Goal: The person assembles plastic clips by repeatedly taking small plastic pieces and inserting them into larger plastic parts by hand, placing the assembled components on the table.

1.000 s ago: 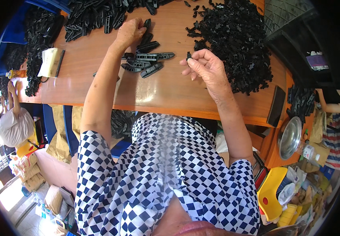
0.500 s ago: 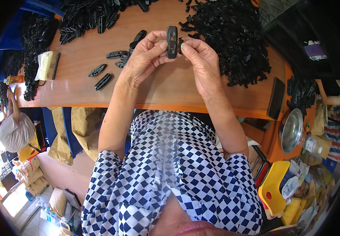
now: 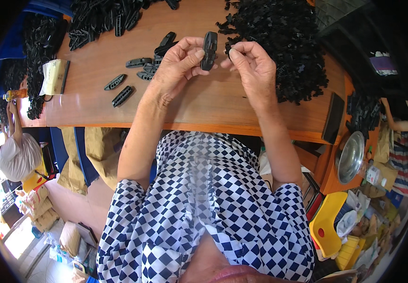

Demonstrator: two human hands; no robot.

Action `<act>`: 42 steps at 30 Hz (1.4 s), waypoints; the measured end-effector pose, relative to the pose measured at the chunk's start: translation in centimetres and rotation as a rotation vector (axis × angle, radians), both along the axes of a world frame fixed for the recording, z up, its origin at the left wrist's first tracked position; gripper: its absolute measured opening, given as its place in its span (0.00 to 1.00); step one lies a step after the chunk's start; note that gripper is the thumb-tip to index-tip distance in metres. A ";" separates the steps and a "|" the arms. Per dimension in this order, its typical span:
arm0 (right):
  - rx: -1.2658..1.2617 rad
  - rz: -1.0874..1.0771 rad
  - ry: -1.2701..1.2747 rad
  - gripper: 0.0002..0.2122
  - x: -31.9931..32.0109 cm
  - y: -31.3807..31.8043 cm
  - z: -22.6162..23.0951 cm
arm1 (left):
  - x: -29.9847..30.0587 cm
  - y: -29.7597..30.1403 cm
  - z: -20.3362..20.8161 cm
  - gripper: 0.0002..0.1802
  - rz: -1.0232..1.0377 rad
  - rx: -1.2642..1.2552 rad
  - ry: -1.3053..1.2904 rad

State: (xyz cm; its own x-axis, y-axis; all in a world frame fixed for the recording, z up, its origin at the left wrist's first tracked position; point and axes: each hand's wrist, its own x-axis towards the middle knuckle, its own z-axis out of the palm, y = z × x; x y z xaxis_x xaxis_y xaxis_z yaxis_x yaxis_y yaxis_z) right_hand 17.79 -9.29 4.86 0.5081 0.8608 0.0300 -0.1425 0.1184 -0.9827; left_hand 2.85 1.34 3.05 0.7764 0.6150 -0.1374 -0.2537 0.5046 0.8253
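My left hand (image 3: 185, 59) is closed on a long black plastic part (image 3: 209, 51) with rounded ends, held upright above the table. Just to its right, my right hand (image 3: 251, 61) pinches a small black plastic piece (image 3: 229, 47) between thumb and forefinger; a gap separates it from the long part. Several similar long parts lie left of my left hand, among them one black part (image 3: 123, 95) nearest the front edge. Beyond my right hand spreads a big heap of small black pieces (image 3: 284, 52).
A heap of long black parts (image 3: 105, 21) covers the table's far left. A white paper-topped box (image 3: 54, 77) stands at left, a dark flat block (image 3: 333, 118) at the right edge. A metal bowl (image 3: 351, 157) and yellow chair (image 3: 327, 226) are at right. Another person (image 3: 17, 153) works at far left.
My right hand has moved right with the small piece, away from the long part. My left hand has turned the long part slightly and shifted it a little to the right.
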 end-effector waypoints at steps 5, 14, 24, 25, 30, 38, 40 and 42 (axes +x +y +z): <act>0.072 0.290 -0.740 0.02 2.9 0.3 1.6 | -0.2 0.2 -0.4 0.13 -0.049 0.035 0.052; 0.137 0.514 -1.246 0.02 3.5 1.0 2.5 | -0.1 -0.1 -0.9 0.14 -0.122 0.227 0.236; 0.158 0.541 -1.140 0.06 3.1 2.2 1.0 | -1.0 -0.8 -1.4 0.17 -0.188 0.296 0.200; 0.160 0.547 -1.138 0.06 2.9 2.3 0.8 | -1.2 -0.8 -1.7 0.17 -0.183 0.294 0.202; -0.068 0.187 -0.574 0.16 1.4 2.4 -2.2 | -0.9 -0.8 -1.7 0.25 -0.044 0.205 0.141; -0.061 0.297 0.165 0.21 -0.8 3.4 -2.6 | 0.1 -1.0 -1.1 0.33 0.079 0.257 0.155; -0.073 0.298 0.142 0.20 -1.0 3.9 -2.5 | 0.0 -0.8 -1.4 0.33 0.073 0.270 0.169; -0.086 0.300 0.116 0.20 -1.3 4.2 -2.7 | -0.1 -0.5 -1.7 0.33 0.083 0.311 0.158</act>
State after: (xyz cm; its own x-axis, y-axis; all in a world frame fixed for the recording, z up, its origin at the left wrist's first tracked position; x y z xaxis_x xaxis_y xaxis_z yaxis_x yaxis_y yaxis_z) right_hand 16.44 -5.05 2.21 0.2276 0.9693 -0.0929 -0.2701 -0.0288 -0.9624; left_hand 2.74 0.89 1.32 0.7063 0.7062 -0.0485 -0.1401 0.2066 0.9684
